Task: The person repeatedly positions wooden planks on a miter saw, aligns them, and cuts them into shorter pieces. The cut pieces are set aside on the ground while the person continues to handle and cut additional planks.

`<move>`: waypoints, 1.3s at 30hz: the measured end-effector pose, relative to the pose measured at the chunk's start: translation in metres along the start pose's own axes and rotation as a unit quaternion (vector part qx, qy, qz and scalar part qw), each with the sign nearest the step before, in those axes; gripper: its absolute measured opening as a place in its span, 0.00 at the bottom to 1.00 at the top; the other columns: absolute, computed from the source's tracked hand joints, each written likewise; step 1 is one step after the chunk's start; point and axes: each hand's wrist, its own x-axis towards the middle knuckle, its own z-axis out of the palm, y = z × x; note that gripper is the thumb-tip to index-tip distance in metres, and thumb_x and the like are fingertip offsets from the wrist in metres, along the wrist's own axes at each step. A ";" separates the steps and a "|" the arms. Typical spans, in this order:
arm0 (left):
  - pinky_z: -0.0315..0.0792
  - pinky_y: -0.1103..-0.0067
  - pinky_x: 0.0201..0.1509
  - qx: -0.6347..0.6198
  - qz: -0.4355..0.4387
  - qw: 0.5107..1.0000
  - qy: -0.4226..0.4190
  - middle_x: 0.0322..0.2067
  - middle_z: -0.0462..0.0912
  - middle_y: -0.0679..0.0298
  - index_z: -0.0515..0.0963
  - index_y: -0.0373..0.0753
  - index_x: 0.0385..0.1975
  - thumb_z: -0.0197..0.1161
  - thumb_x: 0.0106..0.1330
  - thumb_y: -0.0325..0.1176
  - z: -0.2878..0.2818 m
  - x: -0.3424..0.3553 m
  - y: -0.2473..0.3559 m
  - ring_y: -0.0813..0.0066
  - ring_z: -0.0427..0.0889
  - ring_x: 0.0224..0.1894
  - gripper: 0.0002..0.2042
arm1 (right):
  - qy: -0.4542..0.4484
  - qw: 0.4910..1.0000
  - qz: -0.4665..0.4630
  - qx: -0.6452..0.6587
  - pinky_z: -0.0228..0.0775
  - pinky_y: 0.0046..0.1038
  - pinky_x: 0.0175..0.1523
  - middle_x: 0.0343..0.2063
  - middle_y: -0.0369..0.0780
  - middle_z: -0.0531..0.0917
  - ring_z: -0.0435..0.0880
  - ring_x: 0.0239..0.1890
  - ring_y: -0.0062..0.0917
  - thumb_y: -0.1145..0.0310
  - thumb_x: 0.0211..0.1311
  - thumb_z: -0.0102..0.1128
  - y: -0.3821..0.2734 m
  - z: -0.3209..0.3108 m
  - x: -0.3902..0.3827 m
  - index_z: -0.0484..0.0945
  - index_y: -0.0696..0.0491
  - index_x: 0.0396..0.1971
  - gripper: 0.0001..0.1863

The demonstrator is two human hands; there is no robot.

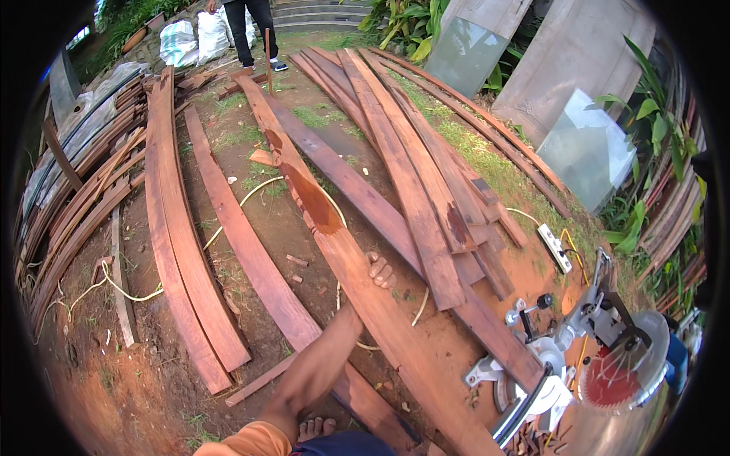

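Observation:
My left hand (381, 271) reaches beneath a long reddish-brown wooden plank (357, 273), and its fingers curl up at the plank's right edge. The palm and thumb are hidden under the wood. Dark, wet-looking patches mark the plank's upper half. From the lower edge it runs up to the far end, where another person (242, 34) in dark trousers stands. My right hand does not show. A darker plank (365, 197) passes beside the held one and reaches the mitre saw (608, 365) at lower right, which has a red blade and clear guard.
More planks (414, 182) lie stacked right of centre; others (179, 228) lie left. A timber pile (84, 205) lines the far left. A white power strip (555, 248) and a pale cable (251, 194) lie on the ground. Glass sheets (582, 152) lean at right.

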 end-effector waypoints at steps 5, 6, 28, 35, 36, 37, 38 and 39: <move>0.78 0.59 0.65 0.196 0.066 0.853 0.478 0.51 0.86 0.59 0.77 0.41 0.65 0.55 0.80 0.51 0.006 -0.017 0.003 0.56 0.84 0.54 0.24 | 0.048 0.999 -0.007 -0.009 0.65 0.52 0.68 0.59 0.49 0.82 0.81 0.59 0.49 0.40 0.37 0.83 0.030 0.008 -0.020 0.72 0.56 0.68 0.57; 0.69 0.59 0.77 0.284 -0.005 0.831 0.478 0.71 0.74 0.60 0.67 0.44 0.74 0.49 0.82 0.60 0.012 -0.028 0.006 0.60 0.73 0.72 0.31 | 0.073 0.997 -0.009 -0.015 0.65 0.52 0.68 0.59 0.49 0.82 0.81 0.58 0.49 0.40 0.36 0.83 0.038 0.014 -0.020 0.72 0.56 0.68 0.57; 0.80 0.62 0.55 0.846 -0.449 -0.016 -0.288 0.44 0.90 0.46 0.88 0.31 0.41 0.69 0.68 0.55 0.086 0.148 -0.090 0.54 0.89 0.50 0.26 | 0.040 0.984 0.170 0.024 0.59 0.48 0.78 0.57 0.46 0.80 0.77 0.65 0.40 0.38 0.32 0.88 0.136 0.099 0.100 0.64 0.53 0.77 0.70; 0.44 0.46 0.82 0.869 -0.490 -0.049 -0.052 0.76 0.58 0.34 0.68 0.32 0.73 0.58 0.67 0.74 0.028 0.142 -0.158 0.34 0.50 0.81 0.50 | 0.052 0.983 0.171 0.046 0.58 0.48 0.79 0.64 0.46 0.78 0.74 0.70 0.42 0.42 0.22 0.92 0.139 0.119 0.098 0.62 0.52 0.78 0.76; 0.38 0.44 0.83 0.880 -0.473 -0.042 -0.033 0.78 0.51 0.33 0.62 0.32 0.77 0.57 0.66 0.76 0.018 0.131 -0.167 0.31 0.44 0.82 0.54 | 0.057 0.982 0.176 0.039 0.59 0.48 0.79 0.63 0.46 0.78 0.74 0.70 0.42 0.42 0.20 0.92 0.140 0.118 0.099 0.63 0.53 0.78 0.76; 0.33 0.42 0.83 0.888 -0.458 -0.034 -0.012 0.81 0.44 0.32 0.56 0.32 0.80 0.55 0.64 0.79 0.008 0.119 -0.174 0.27 0.37 0.83 0.58 | 0.050 0.982 0.173 0.056 0.59 0.47 0.78 0.63 0.46 0.78 0.74 0.70 0.42 0.42 0.19 0.92 0.140 0.118 0.099 0.63 0.53 0.78 0.77; 0.38 0.43 0.83 0.898 -0.434 -0.061 -0.015 0.79 0.42 0.27 0.50 0.29 0.80 0.65 0.61 0.75 -0.003 0.109 -0.181 0.24 0.39 0.81 0.62 | 0.042 0.981 0.176 0.063 0.59 0.47 0.78 0.63 0.46 0.78 0.74 0.70 0.42 0.42 0.18 0.92 0.140 0.117 0.100 0.63 0.53 0.78 0.77; 0.38 0.42 0.83 0.913 -0.406 -0.026 -0.042 0.79 0.44 0.27 0.51 0.28 0.80 0.68 0.60 0.71 -0.012 0.107 -0.180 0.23 0.41 0.81 0.60 | 0.037 0.981 0.176 0.068 0.60 0.46 0.78 0.63 0.46 0.78 0.73 0.70 0.42 0.42 0.17 0.92 0.139 0.116 0.100 0.63 0.53 0.78 0.77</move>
